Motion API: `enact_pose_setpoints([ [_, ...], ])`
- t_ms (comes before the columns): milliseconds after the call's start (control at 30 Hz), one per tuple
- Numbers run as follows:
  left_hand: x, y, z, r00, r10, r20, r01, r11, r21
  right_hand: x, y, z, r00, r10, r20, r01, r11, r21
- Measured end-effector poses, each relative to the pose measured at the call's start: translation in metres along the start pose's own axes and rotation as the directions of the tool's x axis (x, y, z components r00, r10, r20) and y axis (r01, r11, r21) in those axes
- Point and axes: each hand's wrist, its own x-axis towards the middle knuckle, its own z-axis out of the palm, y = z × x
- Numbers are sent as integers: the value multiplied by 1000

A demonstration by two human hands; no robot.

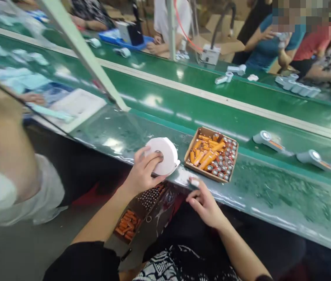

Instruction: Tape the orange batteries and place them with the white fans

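My left hand (148, 168) grips a white roll (168, 153), perhaps of tape or labels, with fingertips at its centre hole. The roll is just over the near edge of the bench, and a small loose end sticks out at its right side. To the right, my right hand (203, 201) hovers by the same edge, index finger stretched out and the others loosely bent. Something white covers that index fingertip. Beyond it on the bench is a shallow cardboard box (230, 180) of orange batteries (207, 150), some lying flat, others standing on end.
A green conveyor (159, 95) runs behind the bench, with white-grey devices (266, 137) on its right part. Below the bench, boxes hold more batteries (128, 225). A slanted metal post (86, 54) rises at left. A person (4, 148) sits left; several others work across the line.
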Motion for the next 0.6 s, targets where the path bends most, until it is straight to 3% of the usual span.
enact_pose_setpoints([
  [133,-3,25,2,996,65,-65,-67,998,-23,22,-34,4,993,69,96,-82,986,145],
  [300,3,12,17,985,107,-138,-114,993,-37,21,-35,13,986,39,163,-60,990,130],
  [467,-1,5,50,986,71,-151,-78,996,-46,8,-14,9,998,48,-50,-44,996,76],
  [600,-13,-4,97,949,31,-313,-74,989,-126,23,12,4,983,-38,-180,34,999,-26],
])
